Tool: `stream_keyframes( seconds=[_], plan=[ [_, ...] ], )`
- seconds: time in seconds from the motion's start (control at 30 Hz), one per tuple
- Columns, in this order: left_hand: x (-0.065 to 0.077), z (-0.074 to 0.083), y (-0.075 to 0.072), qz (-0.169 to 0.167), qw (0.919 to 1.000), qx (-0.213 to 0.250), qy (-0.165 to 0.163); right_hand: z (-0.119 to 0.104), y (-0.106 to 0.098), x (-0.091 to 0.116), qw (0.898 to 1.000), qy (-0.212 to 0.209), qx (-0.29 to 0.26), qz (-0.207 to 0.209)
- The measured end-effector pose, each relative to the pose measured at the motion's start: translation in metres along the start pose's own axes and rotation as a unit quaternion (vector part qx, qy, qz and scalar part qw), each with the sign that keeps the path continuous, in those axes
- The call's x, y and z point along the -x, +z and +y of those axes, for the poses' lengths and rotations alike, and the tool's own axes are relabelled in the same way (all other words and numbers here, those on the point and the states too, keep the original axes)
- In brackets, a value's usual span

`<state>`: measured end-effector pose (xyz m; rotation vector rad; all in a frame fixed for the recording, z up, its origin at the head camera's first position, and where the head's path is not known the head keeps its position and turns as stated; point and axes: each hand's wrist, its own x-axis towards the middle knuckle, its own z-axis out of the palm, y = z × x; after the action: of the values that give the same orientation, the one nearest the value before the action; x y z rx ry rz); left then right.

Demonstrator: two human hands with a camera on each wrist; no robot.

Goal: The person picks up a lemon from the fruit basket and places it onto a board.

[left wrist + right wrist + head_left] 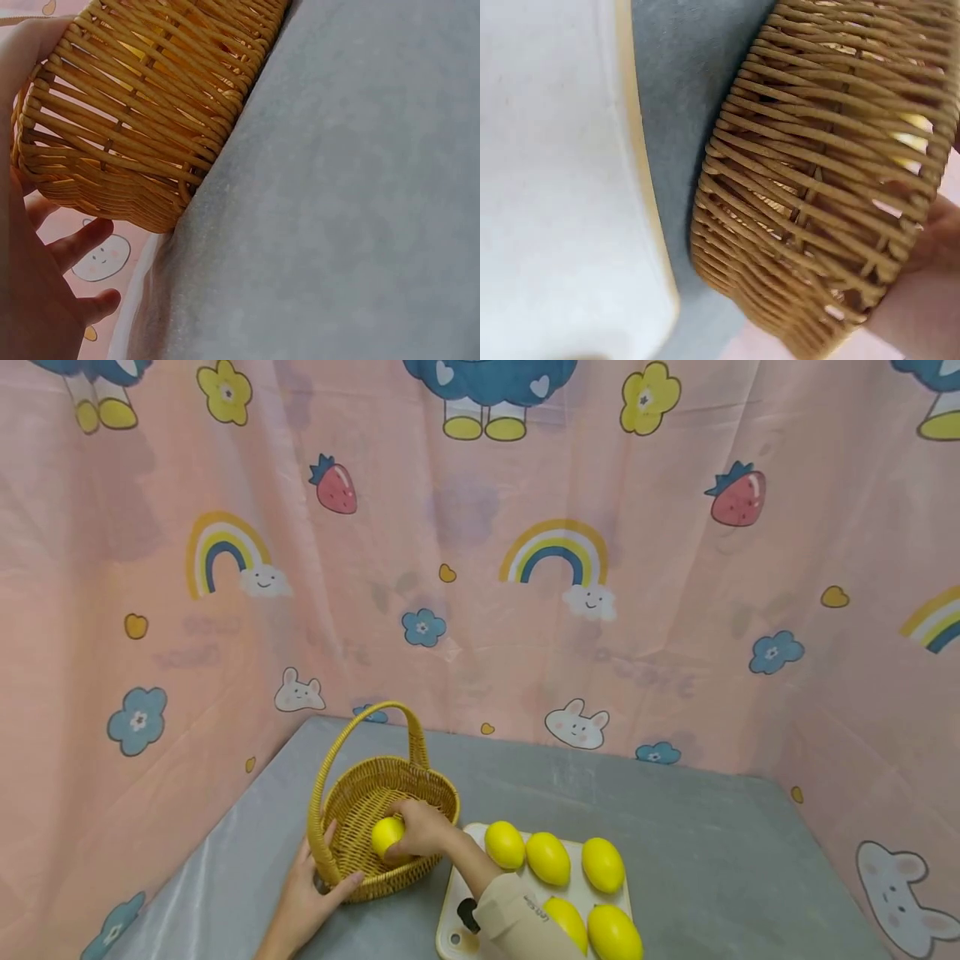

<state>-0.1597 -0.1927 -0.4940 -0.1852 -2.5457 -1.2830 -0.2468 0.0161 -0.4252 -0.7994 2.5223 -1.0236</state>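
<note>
My right hand (423,829) reaches down into a yellow-brown wicker basket (390,887) and grips a yellow lemon (386,835) over its woven floor. My left hand (303,897) holds the basket at its near left side, thumb over the rim. From the left wrist, the fingers (82,244) of that hand show spread along the outside of the weave (135,112). In the right wrist view, the basket wall (802,187) stands in front of my right hand (922,300), and a bit of yellow shows through the gaps.
Beside the basket lies a white board (459,889) with several lemons (547,858) on it. My right sleeve (517,914) crosses over the board, next to a small black piece (467,914). The basket's tall handle (330,768) arches up. A pink printed curtain (480,652) hangs behind the grey table (712,860).
</note>
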Motion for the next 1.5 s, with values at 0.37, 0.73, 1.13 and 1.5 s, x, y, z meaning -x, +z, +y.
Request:
stream_keyframes(
  seconds=[0.37, 0.73, 1.13, 1.5],
  plan=[
    [0.004, -0.001, -0.003, -0.007, 0.9994, 0.022, -0.027, 0.011, -0.032, 0.021, 0.965, -0.020, -0.261, 0.008],
    [0.003, -0.003, -0.001, -0.012, 0.9995, 0.022, -0.018, 0.031, -0.086, 0.100, 0.945, 0.038, -0.322, 0.048],
    [0.002, -0.004, -0.003, -0.012, 0.9995, 0.029, -0.008, 0.035, -0.065, 0.159, 0.983, 0.028, -0.092, 0.156],
    [0.000, 0.005, -0.002, -0.016, 0.9994, 0.031, 0.002, 0.044, -0.026, 0.177, 0.981, 0.015, -0.033, 0.189]
  ],
)
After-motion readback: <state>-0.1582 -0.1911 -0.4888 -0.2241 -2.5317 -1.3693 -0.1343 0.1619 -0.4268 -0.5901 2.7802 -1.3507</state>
